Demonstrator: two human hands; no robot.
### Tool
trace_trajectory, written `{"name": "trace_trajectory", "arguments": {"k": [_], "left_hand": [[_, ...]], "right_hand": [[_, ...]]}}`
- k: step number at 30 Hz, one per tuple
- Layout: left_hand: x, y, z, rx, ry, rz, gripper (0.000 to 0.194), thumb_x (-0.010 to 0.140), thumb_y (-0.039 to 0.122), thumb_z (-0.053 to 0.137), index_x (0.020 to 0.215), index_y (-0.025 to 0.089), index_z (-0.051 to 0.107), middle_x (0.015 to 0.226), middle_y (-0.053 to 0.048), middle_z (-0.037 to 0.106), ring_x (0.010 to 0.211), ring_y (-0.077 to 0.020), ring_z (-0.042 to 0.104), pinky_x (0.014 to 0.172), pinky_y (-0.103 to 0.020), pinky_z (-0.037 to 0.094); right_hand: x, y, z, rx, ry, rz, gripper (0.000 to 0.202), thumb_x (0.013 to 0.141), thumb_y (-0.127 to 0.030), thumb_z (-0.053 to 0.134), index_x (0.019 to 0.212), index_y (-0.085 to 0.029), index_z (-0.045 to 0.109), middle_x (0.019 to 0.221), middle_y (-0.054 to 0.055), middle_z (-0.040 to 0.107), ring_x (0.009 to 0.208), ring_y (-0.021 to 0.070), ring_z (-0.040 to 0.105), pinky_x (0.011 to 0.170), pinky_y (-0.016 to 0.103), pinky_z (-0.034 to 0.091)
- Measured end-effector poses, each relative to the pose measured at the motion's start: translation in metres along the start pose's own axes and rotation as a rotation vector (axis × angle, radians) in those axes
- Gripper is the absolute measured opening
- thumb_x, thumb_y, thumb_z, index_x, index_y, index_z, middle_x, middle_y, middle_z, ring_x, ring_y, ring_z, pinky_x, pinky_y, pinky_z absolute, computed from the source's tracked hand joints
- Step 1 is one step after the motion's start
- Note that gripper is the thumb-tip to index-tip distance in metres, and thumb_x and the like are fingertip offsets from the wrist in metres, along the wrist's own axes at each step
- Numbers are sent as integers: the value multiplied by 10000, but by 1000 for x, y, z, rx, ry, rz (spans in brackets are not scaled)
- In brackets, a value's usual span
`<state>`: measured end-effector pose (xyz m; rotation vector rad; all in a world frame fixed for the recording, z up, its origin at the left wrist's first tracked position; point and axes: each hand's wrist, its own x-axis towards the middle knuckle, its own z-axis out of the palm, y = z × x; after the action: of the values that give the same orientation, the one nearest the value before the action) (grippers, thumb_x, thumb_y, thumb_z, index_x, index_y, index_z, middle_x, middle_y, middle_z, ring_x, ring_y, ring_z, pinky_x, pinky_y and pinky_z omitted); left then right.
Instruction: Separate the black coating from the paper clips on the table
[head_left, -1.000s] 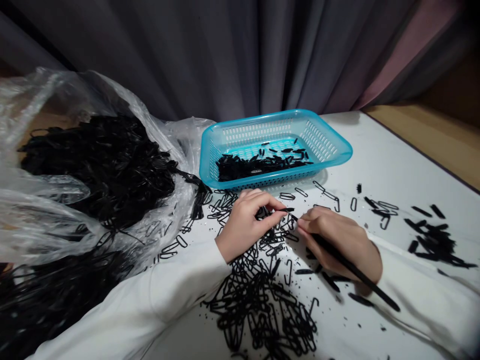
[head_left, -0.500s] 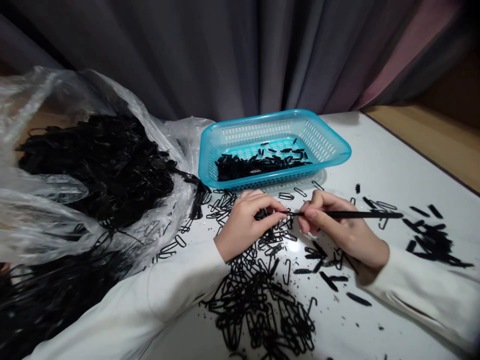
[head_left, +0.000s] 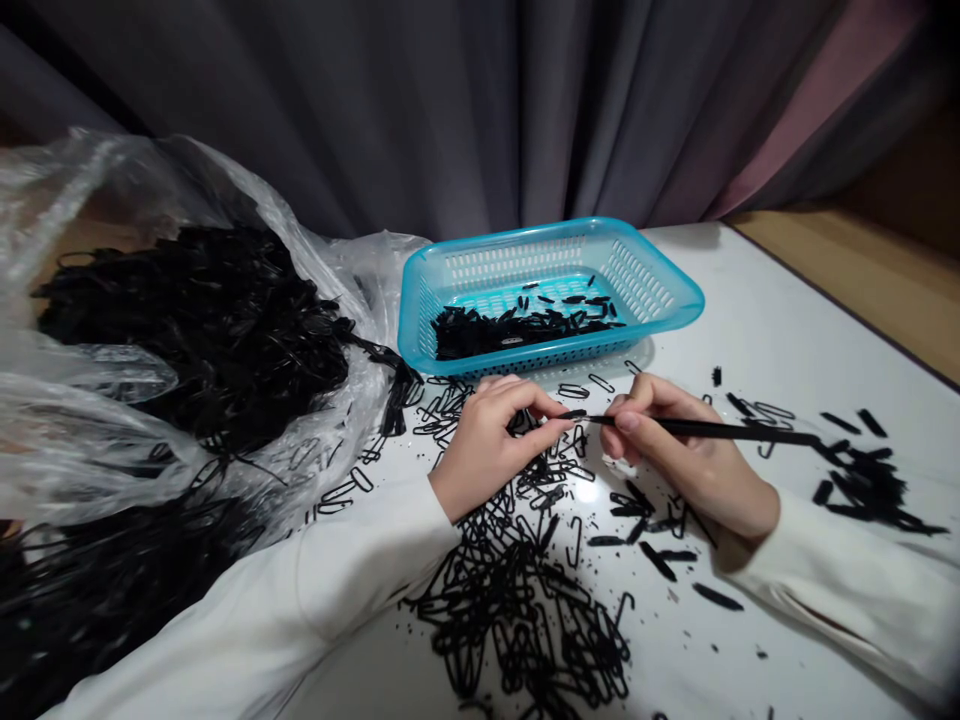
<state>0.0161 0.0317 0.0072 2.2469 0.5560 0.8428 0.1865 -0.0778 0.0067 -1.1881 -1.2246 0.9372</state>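
Observation:
Between the thumb and index finger of my left hand (head_left: 502,430), a small dark elongated piece (head_left: 574,414) is pinched. My right hand (head_left: 667,440) grips a long, thin, black stick-like strip (head_left: 742,430) between thumb and fingers. Its narrow left end meets the small piece; its wider end points right over the table. Beneath both hands lies a heap of black wire loops (head_left: 517,600), shaped like paper clips. Short black wrapped pieces (head_left: 660,560) are scattered under my right forearm. What my curled fingers cover is hidden.
Behind my hands stands a blue plastic basket (head_left: 551,355) partly filled with short black pieces. A clear plastic bag (head_left: 337,410) full of black strips (head_left: 202,330) bulges at the left. Another pile of black pieces (head_left: 870,485) lies at the right on the white table (head_left: 810,340).
The long black strip has tilted, its right end now lower and farther right. The small piece at my left fingertips shows more clearly, and both hands have risen slightly.

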Motion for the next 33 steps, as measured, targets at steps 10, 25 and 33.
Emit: {"name": "trace_trajectory", "arguments": {"k": [10, 25, 33], "left_hand": [[0, 0, 1, 11, 1, 11, 93, 800, 229, 706, 761, 197, 627, 776, 24, 677, 768, -145, 599, 764, -324, 387], [-1, 0, 1, 42, -21, 51, 88, 813, 232, 691, 762, 196, 629, 764, 22, 671, 752, -147, 586, 758, -318, 383], [-1, 0, 0, 25, -36, 61, 94, 814, 231, 692, 761, 199, 622, 771, 27, 676, 760, -145, 592, 776, -314, 384]], "right_hand": [[1, -1, 1, -20, 2, -6, 207, 918, -281, 544, 741, -204, 470, 638, -25, 596, 579, 91, 514, 543, 222, 413], [1, -4, 2, -50, 1, 4, 238, 915, -318, 541, 720, -203, 467, 623, -21, 586, 570, 98, 515, 535, 235, 418], [2, 0, -2, 88, -69, 70, 239, 919, -320, 548, 738, -202, 447, 652, -26, 592, 579, 95, 480, 554, 246, 388]]}}
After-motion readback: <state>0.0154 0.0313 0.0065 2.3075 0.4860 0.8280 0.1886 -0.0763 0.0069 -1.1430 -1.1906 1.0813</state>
